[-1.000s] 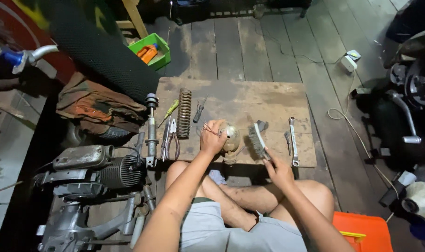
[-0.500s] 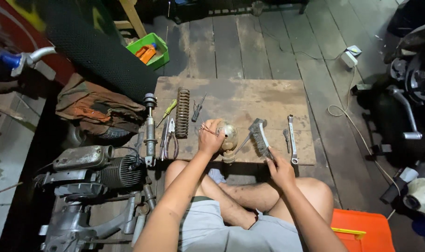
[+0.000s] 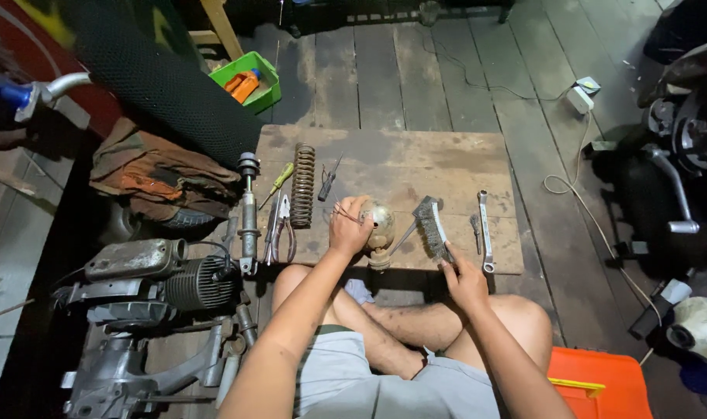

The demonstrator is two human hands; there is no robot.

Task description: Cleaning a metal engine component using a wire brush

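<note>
Two hands working: left hand (image 3: 347, 230) is clamping fingers around the round metal part (image 3: 380, 223), right hand (image 3: 464, 281) is gripping the wire brush (image 3: 431, 228).

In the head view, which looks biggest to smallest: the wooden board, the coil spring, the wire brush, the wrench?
1. wooden board
2. coil spring
3. and 4. wrench and wire brush: too alike to rank.

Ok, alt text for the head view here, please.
A person sitting cross-legged grips a rounded metal part with the left hand and a wire brush with the right hand, over a wooden board laid with a coil spring, pliers and a wrench.
</note>
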